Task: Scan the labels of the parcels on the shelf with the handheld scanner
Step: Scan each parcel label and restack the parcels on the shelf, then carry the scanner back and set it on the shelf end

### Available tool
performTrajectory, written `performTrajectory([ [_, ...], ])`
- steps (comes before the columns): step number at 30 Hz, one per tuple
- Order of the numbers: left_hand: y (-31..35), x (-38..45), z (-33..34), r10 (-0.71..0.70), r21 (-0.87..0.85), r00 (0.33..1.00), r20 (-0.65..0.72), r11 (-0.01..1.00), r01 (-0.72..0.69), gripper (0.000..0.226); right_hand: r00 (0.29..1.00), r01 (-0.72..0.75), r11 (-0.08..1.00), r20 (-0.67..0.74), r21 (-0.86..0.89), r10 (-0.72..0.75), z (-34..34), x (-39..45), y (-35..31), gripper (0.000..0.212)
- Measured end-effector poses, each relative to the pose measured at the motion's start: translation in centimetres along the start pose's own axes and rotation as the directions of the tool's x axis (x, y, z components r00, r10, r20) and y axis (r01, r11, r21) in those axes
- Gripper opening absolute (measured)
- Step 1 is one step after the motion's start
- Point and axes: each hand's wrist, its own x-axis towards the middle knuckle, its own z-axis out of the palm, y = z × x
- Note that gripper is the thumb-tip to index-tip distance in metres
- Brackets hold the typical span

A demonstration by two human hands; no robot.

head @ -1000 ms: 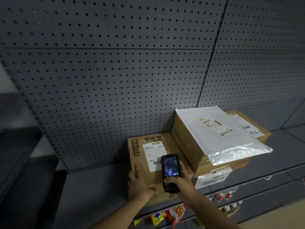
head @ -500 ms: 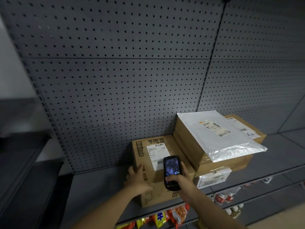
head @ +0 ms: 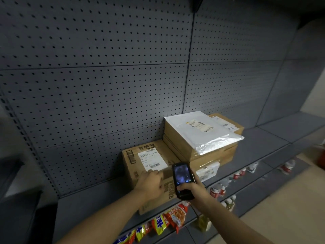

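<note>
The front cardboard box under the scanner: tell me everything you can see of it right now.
The front cardboard box is brown corrugated card with dark printed characters and a barcode block on top, lying flat at the shelf front edge. A white shipping label sits on its top face. The left hand rests on the top, fingertips at the label's lower edge. The right hand holds the handheld scanner over its right part. A stack of parcels stands against its right side.
</note>
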Motion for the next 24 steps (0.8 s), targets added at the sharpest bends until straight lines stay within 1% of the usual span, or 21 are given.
performTrajectory([
  [3, 3.4, 1.0, 0.8, 0.114, 0.040, 0.992, 0.056, 0.992, -0.117, 0.017, 0.996, 0.052, 0.999, -0.068, 0.016, -0.051, -3.4, -2.0, -0.3, 0.087],
  [5, 6.0, 1.8, 1.3, 0.153, 0.029, 0.987, 0.055, 0.988, -0.155, 0.017, 0.991, 0.087, 0.996, -0.102, 0.015, -0.085, -6.0, -3.7, -0.8, 0.086],
  [7, 9.1, 2.6, 1.7, 0.195, 0.022, 0.979, 0.061, 0.980, -0.196, 0.023, 0.981, 0.109, 0.994, -0.164, 0.001, -0.107, -9.0, -5.7, -1.5, 0.088],
  [9, 12.7, 3.6, 2.2, 0.247, 0.075, 0.966, 0.077, 0.965, -0.253, 0.032, 0.967, 0.125, 0.992, -0.225, 0.001, -0.121, -12.3, -7.7, -2.4, 0.092],
  [11, 16.6, 4.7, 2.4, 0.294, 0.130, 0.951, 0.094, 0.944, -0.304, 0.034, 0.947, 0.150, 0.989, -0.285, -0.005, -0.145, -15.7, -10.0, -3.5, 0.090],
  [14, 23.1, 6.2, 2.6, 0.357, 0.158, 0.926, 0.124, 0.914, -0.374, 0.030, 0.909, 0.199, 0.980, -0.376, 0.009, -0.181, -20.7, -13.7, -5.6, 0.085],
  [17, 29.5, 7.4, 3.2, 0.425, 0.122, 0.897, 0.121, 0.890, -0.439, 0.030, 0.869, 0.239, 0.971, -0.449, 0.007, -0.210, -25.8, -17.2, -7.4, 0.080],
  [19, 33.3, 8.0, 3.9, 0.466, 0.082, 0.878, 0.111, 0.876, -0.476, 0.031, 0.835, 0.273, 0.962, -0.499, 0.013, -0.231, -29.1, -19.1, -8.2, 0.081],
  [22, 38.3, 8.9, 4.9, 0.518, 0.070, 0.845, 0.131, 0.846, -0.529, 0.032, 0.778, 0.322, 0.945, -0.586, 0.062, -0.227, -32.9, -21.9, -8.8, 0.085],
  [24, 41.2, 9.5, 5.4, 0.548, 0.080, 0.824, 0.147, 0.823, -0.562, 0.033, 0.743, 0.350, 0.933, -0.630, 0.080, -0.225, -35.3, -23.4, -9.0, 0.082],
])
